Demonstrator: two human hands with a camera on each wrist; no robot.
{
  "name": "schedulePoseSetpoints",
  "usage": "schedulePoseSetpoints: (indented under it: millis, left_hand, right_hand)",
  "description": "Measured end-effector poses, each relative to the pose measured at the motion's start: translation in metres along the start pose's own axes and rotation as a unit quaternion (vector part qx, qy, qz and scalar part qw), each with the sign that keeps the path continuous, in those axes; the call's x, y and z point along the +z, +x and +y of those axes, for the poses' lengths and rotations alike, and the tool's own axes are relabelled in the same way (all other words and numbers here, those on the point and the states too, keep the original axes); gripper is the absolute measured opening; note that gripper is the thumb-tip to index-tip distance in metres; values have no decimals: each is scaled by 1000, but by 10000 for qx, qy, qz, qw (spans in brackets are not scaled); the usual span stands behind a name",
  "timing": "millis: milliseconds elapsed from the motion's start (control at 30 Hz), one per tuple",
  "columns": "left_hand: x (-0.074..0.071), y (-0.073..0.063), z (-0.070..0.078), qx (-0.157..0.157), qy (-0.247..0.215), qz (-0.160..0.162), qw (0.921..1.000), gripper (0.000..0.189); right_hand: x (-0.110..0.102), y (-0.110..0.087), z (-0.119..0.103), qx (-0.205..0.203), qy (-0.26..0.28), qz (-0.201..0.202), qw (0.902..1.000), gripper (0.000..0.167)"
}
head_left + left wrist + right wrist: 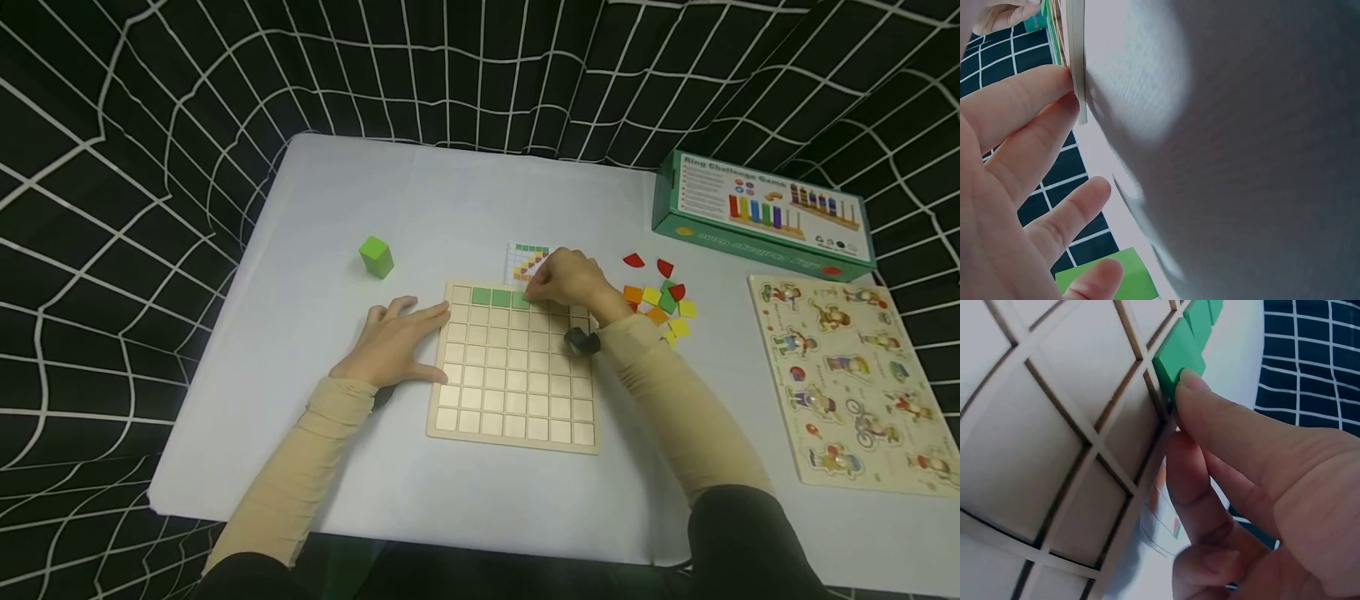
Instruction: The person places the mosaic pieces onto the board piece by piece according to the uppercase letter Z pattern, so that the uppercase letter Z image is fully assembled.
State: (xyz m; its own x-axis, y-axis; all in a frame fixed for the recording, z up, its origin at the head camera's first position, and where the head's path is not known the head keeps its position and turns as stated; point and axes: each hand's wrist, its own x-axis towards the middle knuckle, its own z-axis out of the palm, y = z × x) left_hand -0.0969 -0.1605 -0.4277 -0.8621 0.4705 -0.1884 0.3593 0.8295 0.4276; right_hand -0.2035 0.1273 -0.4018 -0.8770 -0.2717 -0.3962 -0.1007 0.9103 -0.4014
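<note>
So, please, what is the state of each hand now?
Left hand: open, touching the wooden board.
Right hand: closed, pinching a green tile.

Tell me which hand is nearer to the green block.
Left. In the head view, the left hand is below the green block, at the left edge of the board; the right hand is well to the block's right, touching a green tile.
</note>
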Motion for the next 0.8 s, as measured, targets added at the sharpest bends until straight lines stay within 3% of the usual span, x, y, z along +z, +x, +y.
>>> schedulePoseSetpoints:
  millis: [400,800]
  left_hand:
    - [-3,0,2,-57,49,-70,9999,100]
    - [-1,2,2,-28,90,-121,9999,99]
  right_hand:
    - [-6,-13,13,139,258,247,9993,23]
    - [-34,-42,71,852,267,330,9955,31]
